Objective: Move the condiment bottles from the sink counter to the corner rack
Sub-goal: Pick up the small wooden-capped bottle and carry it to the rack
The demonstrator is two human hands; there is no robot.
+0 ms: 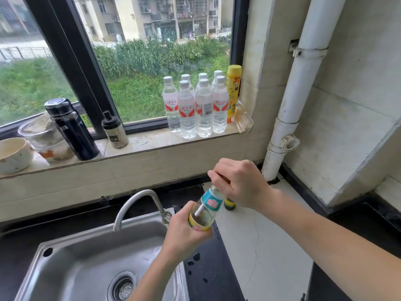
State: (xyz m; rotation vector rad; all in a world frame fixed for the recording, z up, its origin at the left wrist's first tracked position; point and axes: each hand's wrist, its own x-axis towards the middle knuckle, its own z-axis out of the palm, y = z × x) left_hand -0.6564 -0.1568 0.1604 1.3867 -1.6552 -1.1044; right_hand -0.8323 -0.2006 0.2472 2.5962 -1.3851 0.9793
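A clear condiment bottle (pixel 207 208) with a teal neck label and a yellow lower label is held tilted above the sink's right edge. My left hand (pixel 184 233) wraps its lower body from below. My right hand (pixel 240 183) closes over its top, hiding the cap. A small dark bottle (pixel 230 204) with a yellow band stands on the counter just behind, mostly hidden by my right wrist. No corner rack is in view.
A steel sink (pixel 91 263) with a curved faucet (pixel 138 203) lies at lower left. On the window sill (pixel 152 142) stand several water bottles (pixel 196 105), a yellow bottle (pixel 233 90), a black flask (pixel 71 129), a jar (pixel 115 130) and bowls (pixel 13 154). A white pipe (pixel 290 101) runs down the corner.
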